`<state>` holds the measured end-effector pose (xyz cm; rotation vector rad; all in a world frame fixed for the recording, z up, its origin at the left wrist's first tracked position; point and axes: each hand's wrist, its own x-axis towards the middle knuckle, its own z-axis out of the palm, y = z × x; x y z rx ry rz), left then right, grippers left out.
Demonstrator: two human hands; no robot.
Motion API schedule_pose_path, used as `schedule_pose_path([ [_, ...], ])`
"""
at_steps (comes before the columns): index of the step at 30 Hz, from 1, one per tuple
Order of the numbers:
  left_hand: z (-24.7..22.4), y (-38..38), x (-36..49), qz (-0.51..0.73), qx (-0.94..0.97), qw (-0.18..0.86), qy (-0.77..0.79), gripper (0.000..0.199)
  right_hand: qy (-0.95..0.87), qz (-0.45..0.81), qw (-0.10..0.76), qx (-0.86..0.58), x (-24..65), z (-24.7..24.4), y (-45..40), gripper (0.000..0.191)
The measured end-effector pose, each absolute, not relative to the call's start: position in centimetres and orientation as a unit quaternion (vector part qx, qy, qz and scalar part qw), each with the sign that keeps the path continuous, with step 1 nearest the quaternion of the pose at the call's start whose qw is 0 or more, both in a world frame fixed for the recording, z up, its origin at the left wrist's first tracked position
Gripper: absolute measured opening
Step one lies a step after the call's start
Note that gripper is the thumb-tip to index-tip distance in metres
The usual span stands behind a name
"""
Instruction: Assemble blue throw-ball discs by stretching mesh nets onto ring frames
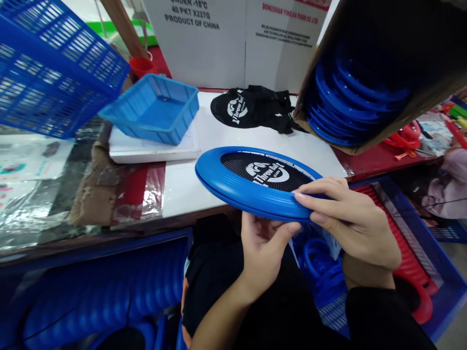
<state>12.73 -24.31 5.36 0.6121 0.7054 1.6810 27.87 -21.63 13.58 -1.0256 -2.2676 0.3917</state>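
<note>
A blue ring disc (233, 182) with a black mesh centre and a white printed logo is held up, tilted, above the front edge of the white work surface. My left hand (262, 248) supports it from below, thumb and fingers against the underside of the rim. At the disc's right side, my right hand (350, 218) grips the rim, with fingers on top. Behind the disc, black printed mesh pieces (237, 109) lie in a pile on the white surface (211, 138).
A light blue tray (156, 116) sits on a white box at left, beside a blue basket (54, 73). An open carton (302, 104) of blue rings stands at right. Crates hold blue rings (109, 287) and red rings (401, 243) below. A person's sleeve (450, 180) shows far right.
</note>
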Motion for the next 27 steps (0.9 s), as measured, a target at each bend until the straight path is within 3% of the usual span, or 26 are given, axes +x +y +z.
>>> schedule_pose_path([
  [14,4.6,-24.6,12.4,0.703,0.273,0.596,0.276,0.045,-0.852,0.112,0.322,-0.397,28.0,11.8,-23.0,0.049],
  [27,5.0,-24.1,12.1,0.694,0.258,0.619,0.262,0.048,-0.860,0.127,0.322,-0.374,28.0,12.3,-21.7,0.048],
])
